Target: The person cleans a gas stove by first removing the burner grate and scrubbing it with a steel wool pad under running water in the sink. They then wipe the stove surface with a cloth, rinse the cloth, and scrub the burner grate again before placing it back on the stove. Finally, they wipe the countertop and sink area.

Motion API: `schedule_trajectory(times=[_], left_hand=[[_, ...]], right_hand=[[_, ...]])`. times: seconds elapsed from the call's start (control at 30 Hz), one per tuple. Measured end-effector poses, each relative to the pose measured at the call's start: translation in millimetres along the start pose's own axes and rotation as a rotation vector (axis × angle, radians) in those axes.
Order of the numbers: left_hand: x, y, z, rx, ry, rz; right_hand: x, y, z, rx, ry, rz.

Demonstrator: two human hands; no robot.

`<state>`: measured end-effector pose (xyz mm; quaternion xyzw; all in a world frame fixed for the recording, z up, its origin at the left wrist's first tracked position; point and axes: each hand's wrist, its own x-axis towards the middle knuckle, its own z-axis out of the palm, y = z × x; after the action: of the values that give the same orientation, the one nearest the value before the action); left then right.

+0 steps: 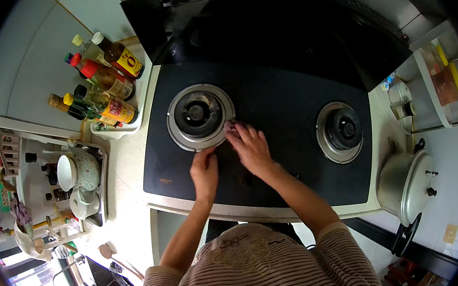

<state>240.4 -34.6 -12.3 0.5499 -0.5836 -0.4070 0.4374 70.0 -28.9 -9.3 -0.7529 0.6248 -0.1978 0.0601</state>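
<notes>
My left hand has its fingers curled at the near edge of the round metal drip ring of the left burner, thumb and forefinger at the rim. Under the fingertips of my right hand is a crumpled pinkish-grey cloth, pressed against the ring's right side. The black burner head sits inside that ring, and no pot support stands over it. Both burners belong to a black gas hob. The right burner lies apart from both hands.
Sauce bottles crowd a white tray at left. Nearer stand a floral enamel pot and a white lidded pot. A wooden-handled ladle lies by the sink. At right is a large lidded pot. A black range hood panel slopes behind.
</notes>
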Motion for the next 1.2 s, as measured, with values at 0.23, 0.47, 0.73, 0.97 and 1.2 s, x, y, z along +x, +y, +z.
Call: schedule_trajectory(times=[0.23,0.47,0.73,0.97,1.2], left_hand=[[21,-3,-58,0.367,0.189,0.181],[50,-16,-61,0.347,0.138,0.287],[44,-17,-73,0.338,0.126,0.22],[47,-15,-64,0.327,0.138,0.27],[44,-18,-68,0.395,0.154,0.291]], right_hand=[[106,52,-8,0.103,0.027,0.174],[237,25,15,0.405,-0.087,-0.088],[208,62,25,0.194,-0.247,-0.214],[68,63,-24,0.184,-0.121,-0.171],[190,24,-42,0.671,-0.258,0.109]])
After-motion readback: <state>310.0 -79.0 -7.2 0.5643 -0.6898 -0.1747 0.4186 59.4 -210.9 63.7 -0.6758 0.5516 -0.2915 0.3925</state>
